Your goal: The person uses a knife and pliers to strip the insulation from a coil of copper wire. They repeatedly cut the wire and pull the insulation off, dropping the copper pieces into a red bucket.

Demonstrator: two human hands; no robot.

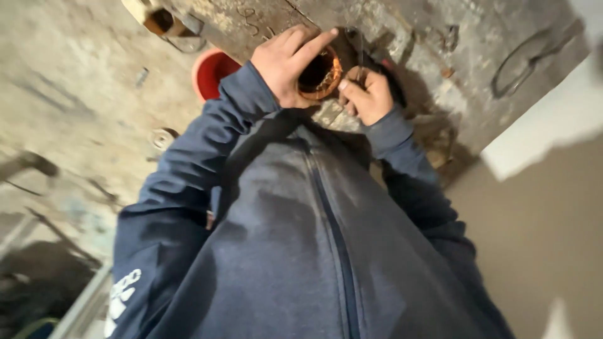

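Grimy workbench (pixel 477 56) and dusty floor are framing a blue jacket (pixel 301 251). Left hand (pixel 286 66) is gripping a copper-wound stator (pixel 321 74) on the bench; right hand (pixel 369 95) is pinching a thin wire (pixel 361 53) (winding seemingly underway, unfinished). Beyond sits a red tub (pixel 210 72).

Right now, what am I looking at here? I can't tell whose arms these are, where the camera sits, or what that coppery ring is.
There is no machine here: a person wears a camera on the head, looking down their own blue zipped jacket to their two bare hands. The left hand grips the side of a ring of copper-coloured wire, forefinger stretched over its top. The right hand pinches something thin at the ring's other side; what it is, the blur hides. Both work at a worn, stained bench. A red tub shows past the left sleeve, and a dark loop lies on the bench to the right.
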